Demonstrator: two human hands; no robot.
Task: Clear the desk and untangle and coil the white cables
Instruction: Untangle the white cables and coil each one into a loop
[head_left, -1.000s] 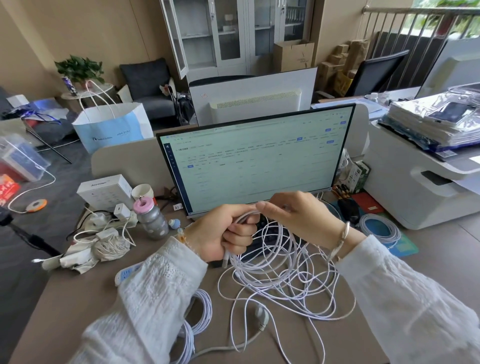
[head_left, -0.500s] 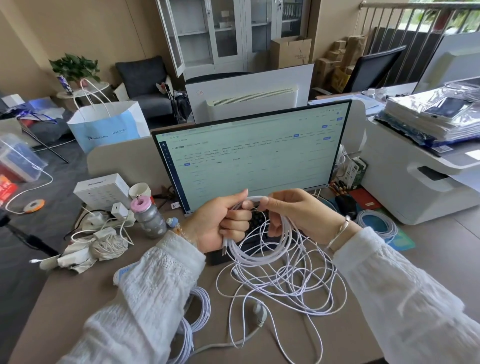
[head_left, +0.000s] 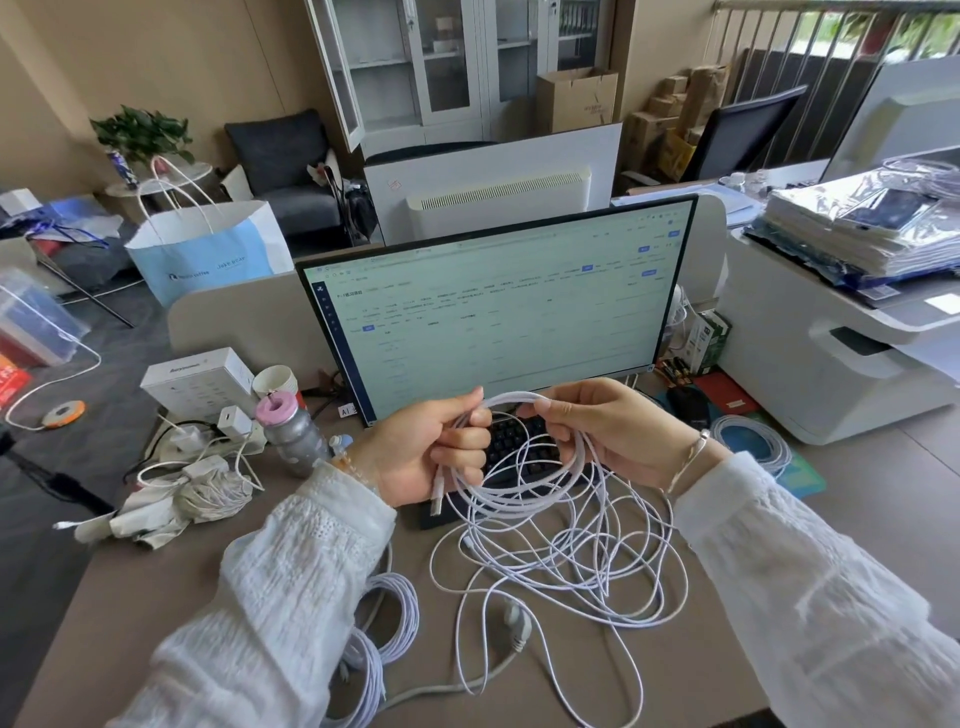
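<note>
A long white cable (head_left: 524, 499) hangs in several loops between my hands above the desk (head_left: 883, 545). My left hand (head_left: 431, 452) grips the gathered loops, with a plug end sticking out below its fingers. My right hand (head_left: 602, 431) pinches the top of the same loops just to the right. The rest of the cable lies in a loose tangle (head_left: 571, 566) on the desk under my hands. Two coiled white cables (head_left: 389, 629) lie by my left sleeve.
A monitor (head_left: 498, 306) stands right behind my hands, with a black keyboard (head_left: 514, 447) partly under the loops. Left are a grey bottle (head_left: 293, 436), a white box (head_left: 197, 379) and a cable clutter (head_left: 202, 483). Right are a printer (head_left: 831, 358), a mouse (head_left: 688, 405) and another coil (head_left: 753, 441).
My hands have drawn slightly apart, and the cable between them now arches in a wider set of loops. More cable has gathered into my left hand.
</note>
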